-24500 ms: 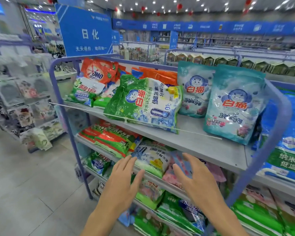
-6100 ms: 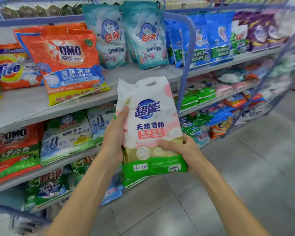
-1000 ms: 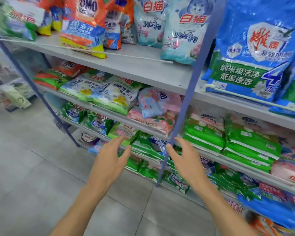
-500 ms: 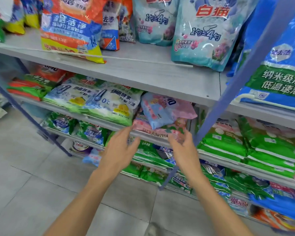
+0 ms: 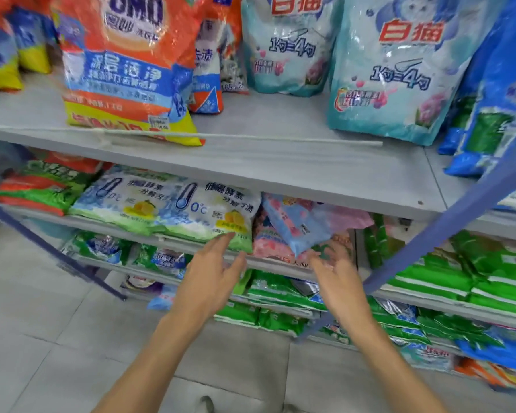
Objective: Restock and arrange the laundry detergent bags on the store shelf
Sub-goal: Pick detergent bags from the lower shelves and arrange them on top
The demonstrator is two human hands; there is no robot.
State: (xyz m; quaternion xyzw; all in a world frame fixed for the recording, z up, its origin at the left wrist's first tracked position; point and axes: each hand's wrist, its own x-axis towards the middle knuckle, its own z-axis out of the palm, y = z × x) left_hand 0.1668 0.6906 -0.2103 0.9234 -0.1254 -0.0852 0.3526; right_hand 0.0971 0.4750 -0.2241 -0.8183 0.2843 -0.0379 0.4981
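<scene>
Left hand (image 5: 209, 275) and right hand (image 5: 337, 281) are spread, empty — the skewed blue bag (image 5: 295, 225) beyond the fingers (image 5: 219, 244) is not yet straightened.

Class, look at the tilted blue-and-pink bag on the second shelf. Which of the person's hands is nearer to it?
Right. The right hand is just below the blue-and-pink bag; the left hand is off to its left, by the white-and-green bag.

The orange bag (image 5: 125, 70) and the large pale blue bag (image 5: 399, 70) are cut off by the top edge, and the price sticker (image 5: 159, 123) on the orange one is too small to read. The right hand (image 5: 337, 281) blurs at its tips against the pink bags (image 5: 268, 242), so contact cannot be told. Those bags run back out of sight under the upper shelf (image 5: 280, 162).
</scene>
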